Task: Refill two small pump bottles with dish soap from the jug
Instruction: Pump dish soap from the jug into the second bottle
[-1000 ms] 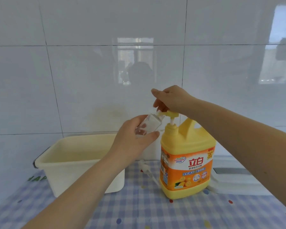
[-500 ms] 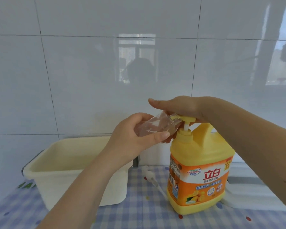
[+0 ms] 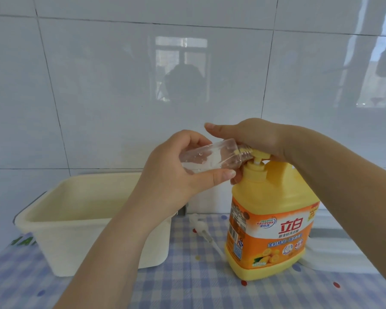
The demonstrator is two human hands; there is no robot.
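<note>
Left hand (image 3: 176,175) grips the clear bottle (image 3: 212,158), tilted, its neck at the jug's (image 3: 270,221) pump spout. Right hand (image 3: 254,137) presses flat on the pump (image 3: 260,156), fingers straight. Jug stands on the table (image 3: 187,284) beside a cream tub (image 3: 80,233).

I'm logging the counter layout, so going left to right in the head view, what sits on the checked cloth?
Cream plastic rectangular tub → white pump head with dip tube lying flat → yellow dish soap jug with orange label → white flat object at the right edge.

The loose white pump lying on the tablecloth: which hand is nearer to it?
Left. The left hand, holding the clear bottle, hovers above the loose pump; the right hand presses the jug's pump head, higher up.
</note>
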